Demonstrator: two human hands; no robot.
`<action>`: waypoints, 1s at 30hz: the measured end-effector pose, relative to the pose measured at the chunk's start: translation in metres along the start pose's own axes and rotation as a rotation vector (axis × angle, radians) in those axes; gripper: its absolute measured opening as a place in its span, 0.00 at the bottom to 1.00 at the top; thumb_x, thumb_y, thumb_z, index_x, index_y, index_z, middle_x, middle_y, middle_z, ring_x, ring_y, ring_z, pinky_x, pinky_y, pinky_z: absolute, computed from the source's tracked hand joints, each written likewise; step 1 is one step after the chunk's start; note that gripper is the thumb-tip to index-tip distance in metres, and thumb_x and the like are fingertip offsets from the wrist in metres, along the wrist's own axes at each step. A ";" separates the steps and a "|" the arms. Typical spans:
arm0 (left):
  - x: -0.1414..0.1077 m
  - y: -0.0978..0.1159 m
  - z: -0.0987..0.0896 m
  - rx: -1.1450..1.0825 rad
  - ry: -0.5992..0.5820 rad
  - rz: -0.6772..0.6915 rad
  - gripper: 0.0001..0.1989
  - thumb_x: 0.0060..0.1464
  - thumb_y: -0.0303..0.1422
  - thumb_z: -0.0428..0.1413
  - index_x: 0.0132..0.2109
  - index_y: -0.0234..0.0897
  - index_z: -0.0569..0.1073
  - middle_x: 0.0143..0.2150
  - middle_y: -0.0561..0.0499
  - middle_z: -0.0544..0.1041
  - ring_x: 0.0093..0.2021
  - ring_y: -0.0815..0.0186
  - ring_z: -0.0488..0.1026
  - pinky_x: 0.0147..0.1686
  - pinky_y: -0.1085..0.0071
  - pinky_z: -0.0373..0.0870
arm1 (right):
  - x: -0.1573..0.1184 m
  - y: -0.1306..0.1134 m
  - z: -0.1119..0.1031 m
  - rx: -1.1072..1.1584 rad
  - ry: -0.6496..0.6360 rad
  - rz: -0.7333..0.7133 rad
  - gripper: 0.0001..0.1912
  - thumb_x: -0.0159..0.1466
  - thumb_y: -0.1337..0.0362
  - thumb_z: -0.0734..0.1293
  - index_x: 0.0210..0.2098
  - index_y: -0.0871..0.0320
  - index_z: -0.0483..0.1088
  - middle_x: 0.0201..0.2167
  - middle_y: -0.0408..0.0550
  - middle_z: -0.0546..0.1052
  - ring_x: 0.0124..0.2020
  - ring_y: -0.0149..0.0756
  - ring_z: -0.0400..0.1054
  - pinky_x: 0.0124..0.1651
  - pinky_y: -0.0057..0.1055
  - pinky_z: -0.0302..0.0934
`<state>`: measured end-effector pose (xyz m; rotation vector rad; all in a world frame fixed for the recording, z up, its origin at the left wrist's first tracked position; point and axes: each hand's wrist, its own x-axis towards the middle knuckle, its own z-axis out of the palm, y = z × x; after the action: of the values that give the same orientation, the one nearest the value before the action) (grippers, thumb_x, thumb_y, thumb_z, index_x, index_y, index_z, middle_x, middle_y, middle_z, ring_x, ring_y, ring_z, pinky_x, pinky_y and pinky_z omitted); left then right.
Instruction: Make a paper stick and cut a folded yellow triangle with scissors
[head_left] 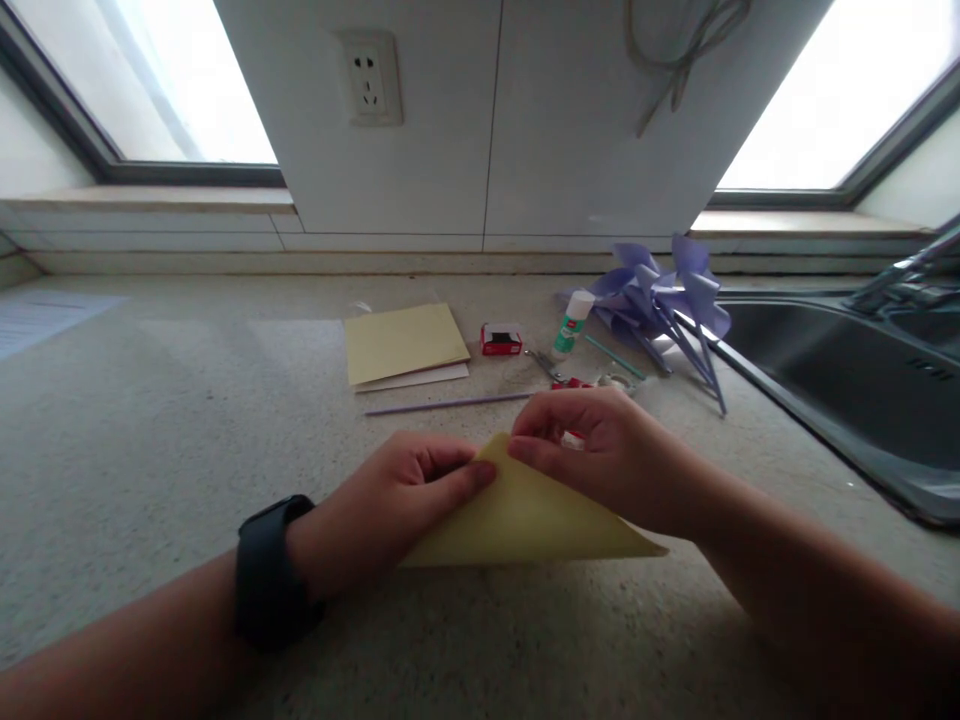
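A sheet of yellow paper [532, 525], folded into a triangle, is held just above the counter with its long edge toward me. My left hand [420, 495], with a dark watch [274, 570] on its wrist, pinches the paper near the top corner, thumb on the near face. Closed on the same corner from the other side is my right hand [600, 450], thumb and forefinger together at the paper's edge. Fingers behind the sheet are hidden. Beyond the hands lies a thin purple stick [442, 405], its right end covered by my right hand.
Behind sit a stack of yellow paper [405, 340], a small red box [501, 340], a glue stick [572, 325], and scissors [546, 366] partly hidden. Purple paper pinwheels [660, 295] lie beside the metal sink [847, 390] at right. A printed sheet [45, 315] is at far left.
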<state>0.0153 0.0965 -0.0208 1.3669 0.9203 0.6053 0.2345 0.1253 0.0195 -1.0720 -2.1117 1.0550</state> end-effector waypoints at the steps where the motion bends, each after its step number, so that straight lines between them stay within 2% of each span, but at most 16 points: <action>1: 0.000 0.001 0.000 0.008 -0.003 -0.006 0.19 0.63 0.47 0.56 0.46 0.36 0.80 0.37 0.50 0.77 0.33 0.69 0.69 0.29 0.76 0.61 | 0.000 0.000 0.001 0.007 -0.005 0.002 0.10 0.64 0.59 0.68 0.29 0.58 0.75 0.23 0.41 0.74 0.25 0.28 0.67 0.26 0.24 0.58; 10: 0.001 0.005 0.001 -0.032 -0.030 -0.085 0.20 0.63 0.49 0.55 0.38 0.34 0.77 0.30 0.53 0.72 0.27 0.72 0.64 0.24 0.79 0.57 | 0.000 0.010 0.005 0.007 0.012 0.010 0.10 0.64 0.60 0.67 0.30 0.57 0.76 0.24 0.42 0.75 0.25 0.28 0.67 0.26 0.23 0.59; 19: -0.002 0.006 0.001 -0.007 -0.040 -0.103 0.20 0.64 0.48 0.54 0.40 0.34 0.77 0.31 0.53 0.72 0.27 0.72 0.63 0.24 0.79 0.56 | 0.001 0.009 0.005 -0.029 0.008 -0.009 0.11 0.65 0.59 0.67 0.29 0.56 0.76 0.24 0.41 0.75 0.25 0.27 0.66 0.25 0.23 0.59; 30: -0.003 0.006 0.003 -0.002 -0.045 -0.064 0.19 0.64 0.48 0.54 0.39 0.35 0.77 0.30 0.53 0.72 0.27 0.72 0.63 0.23 0.79 0.57 | -0.001 0.009 0.004 -0.027 0.004 0.025 0.12 0.65 0.57 0.67 0.29 0.55 0.76 0.24 0.43 0.76 0.26 0.31 0.67 0.25 0.26 0.60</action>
<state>0.0170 0.0938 -0.0140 1.3393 0.9234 0.5244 0.2359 0.1265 0.0100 -1.1157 -2.1204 1.0376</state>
